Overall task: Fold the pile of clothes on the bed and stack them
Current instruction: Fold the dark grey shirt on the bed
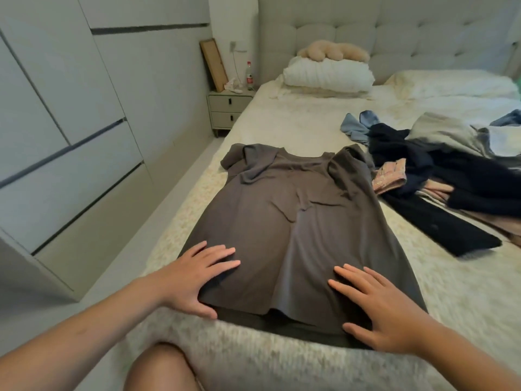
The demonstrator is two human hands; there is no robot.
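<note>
A dark grey short-sleeved dress [284, 221] lies spread flat on the bed [451, 277], neckline away from me and hem near the front edge. My left hand [194, 277] rests flat on the left part of the hem with fingers straight. On the hem's right side my right hand [383, 309] presses down with fingers spread. A pile of unfolded clothes [439, 170] lies to the right: dark navy pieces, a pink item, light blue and grey fabric.
White pillows [327, 74] and a beige plush toy [332, 50] sit at the tufted headboard. A nightstand [225, 111] with a bottle and a frame stands left of the bed. Wardrobe doors [70, 136] line the left wall beyond a narrow floor strip.
</note>
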